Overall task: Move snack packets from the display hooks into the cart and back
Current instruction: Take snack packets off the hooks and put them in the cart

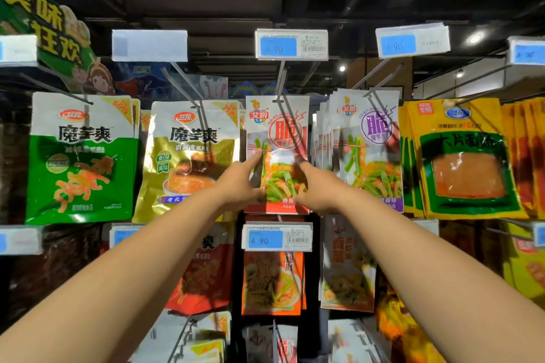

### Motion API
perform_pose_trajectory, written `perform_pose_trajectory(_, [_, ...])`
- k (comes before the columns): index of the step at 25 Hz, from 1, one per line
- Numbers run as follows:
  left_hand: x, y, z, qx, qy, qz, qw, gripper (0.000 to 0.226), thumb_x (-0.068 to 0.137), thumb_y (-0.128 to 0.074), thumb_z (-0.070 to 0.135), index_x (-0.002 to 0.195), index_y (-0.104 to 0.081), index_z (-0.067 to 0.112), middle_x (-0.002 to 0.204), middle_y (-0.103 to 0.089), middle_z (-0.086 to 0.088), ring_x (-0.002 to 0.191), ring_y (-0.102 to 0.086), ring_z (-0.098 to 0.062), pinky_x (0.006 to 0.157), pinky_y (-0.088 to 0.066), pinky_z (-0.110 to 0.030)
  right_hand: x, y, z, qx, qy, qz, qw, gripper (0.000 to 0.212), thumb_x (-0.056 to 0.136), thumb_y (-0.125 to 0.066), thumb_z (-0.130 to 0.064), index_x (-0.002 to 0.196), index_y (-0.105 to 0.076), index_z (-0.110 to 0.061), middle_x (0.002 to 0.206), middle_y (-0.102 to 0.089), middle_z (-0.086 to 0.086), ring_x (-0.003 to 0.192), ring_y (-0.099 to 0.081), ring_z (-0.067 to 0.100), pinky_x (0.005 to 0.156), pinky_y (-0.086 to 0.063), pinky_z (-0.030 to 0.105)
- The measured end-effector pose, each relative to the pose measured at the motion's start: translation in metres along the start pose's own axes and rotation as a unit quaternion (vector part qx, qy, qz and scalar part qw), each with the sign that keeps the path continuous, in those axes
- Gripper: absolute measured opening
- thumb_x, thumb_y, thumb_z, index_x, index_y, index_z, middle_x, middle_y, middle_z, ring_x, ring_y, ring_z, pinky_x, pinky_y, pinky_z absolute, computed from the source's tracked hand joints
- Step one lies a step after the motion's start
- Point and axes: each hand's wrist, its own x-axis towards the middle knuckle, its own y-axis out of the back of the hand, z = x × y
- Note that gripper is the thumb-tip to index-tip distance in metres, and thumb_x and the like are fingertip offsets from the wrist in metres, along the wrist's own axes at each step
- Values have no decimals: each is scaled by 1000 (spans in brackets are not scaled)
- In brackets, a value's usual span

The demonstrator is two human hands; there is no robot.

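Two hands' (236,183) (320,188) pinch on red packet (277,127)

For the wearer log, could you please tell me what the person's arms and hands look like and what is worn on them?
The left forearm and right forearm are bare, with no sleeves in view. The left hand and right hand wear no gloves; no watch, bracelet or ring shows.

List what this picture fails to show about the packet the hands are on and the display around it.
Head view only.
1. Cart: out of frame.
2. Whether the left hand and right hand pinch the red-labelled packet or only touch it: remaining fingers hidden behind the hands.
3. Packets behind it on the hook: covered by the front one.
4. Far-right price tag: cut by the right edge, blurred.
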Motion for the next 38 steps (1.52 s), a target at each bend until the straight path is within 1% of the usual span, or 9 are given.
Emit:
perform_pose_trajectory(4, [4,-5,11,47,17,-26,998,98,97,-71,26,166,0,24,149,-54,-21,129,-57,-37,96,-47,-32,4,-6,-3,-12,-31,-4,999,95,93,-63,-23,161,1,-34,144,-54,16,120,-60,34,99,-52,38])
perform_pose_trajectory(9, [-13,-2,8,93,11,-8,996,99,97,-71,34,165,0,31,112,-67,-19,99,-65,-32,81,-53,-35,-10,-12,-1,-18,-27,72,997,75,96,-55,-26,160,-17,-33,109,-66,12,100,-64,33,79,-54,37])
perform_pose_trajectory(11, [-31,6,3,112,-2,21,993,90,99,-64,42,165,-4,35,120,-59,-15,108,-62,-32,91,-54,-41,-31,-9,0,30,-3,137,990,67,98,-56,-27,158,-26,-29,92,-63,4,90,-64,29,70,-46,30])
perform_pose_trajectory(16, [-123,22,2,14,-112,115,987,57,102,-60,38,152,-49,14,147,-54,-7,135,-51,-26,113,-39,-35,-129,-10,-7,206,116,226,945,44,96,-65,-23,139,-57,-23,124,-55,-15,111,-50,-3,86,-29,-8])
perform_pose_trajectory(21, [-270,7,24,-7,-99,91,991,60,97,-55,46,148,-53,16,155,-48,4,144,-43,-10,120,-30,-25,-234,-42,-6,241,206,81,945,46,92,-60,-38,138,-54,-33,136,-50,-22,131,-43,-9,107,-33,9])
perform_pose_trajectory(26, [-423,-30,34,-13,102,88,991,60,95,-60,36,148,-51,12,157,-47,0,147,-40,-11,124,-28,-28,-320,-100,-15,328,222,-41,917,40,93,-62,-43,132,-53,-42,141,-49,-20,135,-44,0,114,-38,33])
perform_pose_trajectory(29, [-533,-57,44,-14,237,91,967,56,98,-58,41,149,-50,17,154,-48,6,145,-41,-3,122,-30,-25,-373,-141,-33,363,252,-134,887,35,94,-58,-53,128,-49,-55,141,-42,-32,136,-41,-5,111,-38,26])
perform_pose_trajectory(33, [-659,-55,70,9,367,51,929,47,96,-50,61,141,-36,53,153,-37,31,145,-30,11,119,-27,-16,-442,-174,-70,396,294,-244,835,41,92,-55,-57,132,-45,-58,144,-37,-37,135,-35,-12,104,-36,22])
perform_pose_trajectory(38, [-762,-15,96,36,471,87,877,49,98,-58,47,144,-40,46,142,-47,30,131,-45,8,114,-38,-30,-515,-203,-130,430,341,-318,773,45,91,-58,-51,135,-51,-47,144,-42,-30,138,-39,-4,107,-39,26])
